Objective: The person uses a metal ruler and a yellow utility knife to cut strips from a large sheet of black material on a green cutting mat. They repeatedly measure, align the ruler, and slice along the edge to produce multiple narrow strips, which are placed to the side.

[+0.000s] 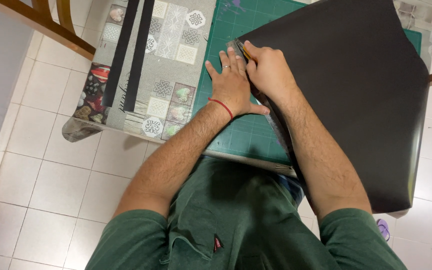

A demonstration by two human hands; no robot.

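Your left hand (233, 85) lies flat, fingers spread, palm down on the metal ruler (271, 120) where it crosses the green cutting mat (236, 135). It grips nothing; it just pins the ruler in place. Your right hand (271, 72) is curled shut around a small cutter with a yellow body (246, 52), only a sliver of it showing between thumb and knuckles, tip down at the far end of the ruler.

The big black sheet (356, 95) lies over the right half of the mat, its left edge tucked under the ruler and its near right side hanging off the table edge. Look how it drapes and curls there: it reads as thin, light and floppy, with a faint sheen, so I judge it slippery against the mat. It will not hold its own shape if you lift it by 1 corner. It probably creases easily too, so take it with flat palms or by 2 edges rather than a pinch.

The ruler looks stiff and smooth, likely to skate on that glossy surface, so broad downward pressure like your left hand's suits it best, with fingertips back from the cutting edge.

Over on the patterned tablecloth (176, 60), well apart from your hands, lie 2 long black strips (128, 55), side by side, narrow and limp-looking.
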